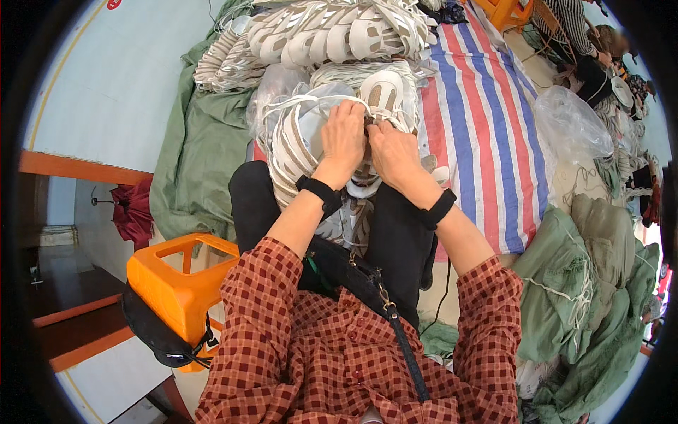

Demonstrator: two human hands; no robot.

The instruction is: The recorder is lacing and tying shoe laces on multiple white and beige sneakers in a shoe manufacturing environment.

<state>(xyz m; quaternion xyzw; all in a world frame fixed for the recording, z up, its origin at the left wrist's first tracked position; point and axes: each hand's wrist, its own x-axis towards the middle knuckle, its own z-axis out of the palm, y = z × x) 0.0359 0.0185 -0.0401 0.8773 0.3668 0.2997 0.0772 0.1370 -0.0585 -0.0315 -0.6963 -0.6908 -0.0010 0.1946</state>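
A white and tan shoe upper (382,90) lies in front of me, its rounded toe pointing away. My left hand (344,136) is closed at its left side, fingers bent at the lacing area. Close beside it, my right hand (394,150) pinches the upper near a small dark part between the two hands. A white shoelace (300,100) loops out to the left from under my fingers. More shoe uppers (284,157) are stacked on edge just left of my left hand. My fingertips partly hide what they grip.
Rows of bundled uppers (339,39) lie beyond my hands. Green cloth (201,138) spreads at the left, a striped sheet (480,134) at the right. An orange stool (166,272) stands by my left elbow. Green sacks (565,283) lie right; another person (572,32) sits far right.
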